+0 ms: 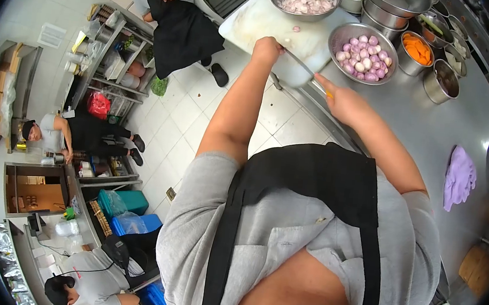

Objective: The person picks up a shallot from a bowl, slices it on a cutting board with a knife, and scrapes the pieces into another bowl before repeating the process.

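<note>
A knife [300, 62] with a yellow-orange handle lies across the near edge of the white cutting board [251, 26]. My right hand [343, 101] is closed round its handle. At the blade's other end is my left hand [268, 50], its fingers closed; what they hold, if anything, is too small to make out. A small peeled shallot [296, 28] rests on the board beyond my left hand. Behind it stands a metal bowl of chopped shallots [307, 2]. To the right, a perforated metal bowl holds several whole peeled shallots [364, 57].
On the steel counter [401, 117] are a container of orange pieces [417, 50], a metal pot [441, 82], stacked bowls [385, 14] and a purple cloth [460, 178]. A person in a black apron [182, 32] stands left of the board; two other people are farther left.
</note>
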`<state>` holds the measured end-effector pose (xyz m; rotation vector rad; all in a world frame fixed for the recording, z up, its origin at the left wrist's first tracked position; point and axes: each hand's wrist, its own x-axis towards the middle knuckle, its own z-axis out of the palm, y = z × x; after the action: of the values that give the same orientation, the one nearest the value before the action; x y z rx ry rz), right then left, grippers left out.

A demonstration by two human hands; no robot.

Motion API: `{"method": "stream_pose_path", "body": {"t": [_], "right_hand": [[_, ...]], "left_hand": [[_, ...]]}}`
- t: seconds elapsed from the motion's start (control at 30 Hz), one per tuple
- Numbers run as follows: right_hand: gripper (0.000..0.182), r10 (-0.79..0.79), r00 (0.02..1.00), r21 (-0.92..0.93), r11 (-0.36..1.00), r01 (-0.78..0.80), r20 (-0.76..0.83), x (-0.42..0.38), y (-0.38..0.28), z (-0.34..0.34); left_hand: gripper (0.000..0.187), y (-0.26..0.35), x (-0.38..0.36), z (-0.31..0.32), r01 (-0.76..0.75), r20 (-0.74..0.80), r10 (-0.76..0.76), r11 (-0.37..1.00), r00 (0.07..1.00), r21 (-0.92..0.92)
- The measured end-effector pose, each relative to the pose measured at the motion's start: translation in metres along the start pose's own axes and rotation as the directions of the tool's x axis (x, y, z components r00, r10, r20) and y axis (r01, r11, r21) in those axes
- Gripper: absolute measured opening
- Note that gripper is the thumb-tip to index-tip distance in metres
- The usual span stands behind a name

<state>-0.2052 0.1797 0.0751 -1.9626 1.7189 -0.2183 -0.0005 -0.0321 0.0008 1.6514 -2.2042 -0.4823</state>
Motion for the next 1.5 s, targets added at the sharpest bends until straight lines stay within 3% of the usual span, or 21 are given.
{"method": "stream_pose_path", "body": {"t": [0.07,0.2,0.37,0.5,0.57,0.7,0.8,0.9,1.0,1.1,1.17,1.27,1.4,1.5], "right_hand": [[0.062,-0.009,0.999,0.023,1.000,0.009,0.035,0.002,0.002,-0.002],[0.062,0.020,0.999,-0.015,1.000,-0.020,0.031,-0.001,-0.003,-0.003],[0.062,-0.025,1.000,-0.030,0.999,0.025,-0.009,0.008,0.004,0.003],[0.062,-0.042,0.999,-0.022,0.999,0.042,-0.012,0.006,0.005,0.008],[0.062,-0.007,1.000,0.004,1.000,0.007,-0.008,0.006,-0.003,0.000],[0.061,0.012,1.000,-0.060,0.998,-0.011,0.028,0.002,-0.005,0.002],[0.061,0.013,1.000,0.060,0.998,-0.014,0.026,0.003,0.001,0.002],[0.061,-0.033,0.998,0.069,0.997,0.037,-0.050,0.006,-0.001,0.002],[0.060,-0.016,1.000,-0.012,1.000,0.016,-0.004,0.011,0.006,0.006],[0.060,-0.019,1.000,0.028,0.999,0.020,-0.017,0.006,-0.006,0.002],[0.060,0.017,0.999,0.023,1.000,-0.017,0.038,0.008,-0.001,0.005],[0.061,-0.068,0.995,0.019,0.997,0.069,-0.066,0.011,0.007,0.009],[0.062,-0.029,1.000,0.008,1.000,0.029,-0.004,0.009,0.003,0.008],[0.063,-0.058,0.998,0.007,0.998,0.058,-0.034,0.010,0.001,0.014]], "left_hand": [[0.024,0.003,-0.001,-0.003,-0.018,-0.002,0.018,0.993,1.000,0.120],[0.024,0.004,-0.004,-0.005,-0.030,0.017,0.029,0.997,0.999,0.078],[0.023,0.007,-0.007,-0.011,0.072,0.011,-0.073,0.993,0.997,0.097],[0.022,-0.003,-0.001,0.006,-0.029,-0.062,0.036,0.992,0.997,0.121],[0.022,-0.002,0.007,0.008,-0.104,-0.028,0.122,0.929,0.992,0.356],[0.015,0.015,-0.001,-0.006,-0.064,0.021,0.060,0.945,0.998,0.322],[0.015,0.015,-0.002,-0.006,-0.033,0.039,0.024,0.968,0.999,0.249],[0.015,0.009,-0.001,-0.003,-0.052,0.005,0.052,0.959,0.999,0.277],[0.015,0.013,0.001,-0.002,-0.013,-0.008,0.015,0.972,1.000,0.233],[0.016,0.000,-0.001,0.001,-0.065,0.002,0.066,0.973,0.998,0.224],[0.021,0.012,-0.003,-0.005,0.010,0.022,-0.016,0.976,1.000,0.216],[0.026,0.009,-0.002,-0.004,-0.037,0.020,0.033,0.962,0.999,0.270],[0.024,0.008,0.000,-0.002,-0.037,0.017,0.034,0.985,0.999,0.170],[0.023,0.005,-0.013,-0.004,-0.044,0.047,0.034,0.971,0.998,0.237]]}}
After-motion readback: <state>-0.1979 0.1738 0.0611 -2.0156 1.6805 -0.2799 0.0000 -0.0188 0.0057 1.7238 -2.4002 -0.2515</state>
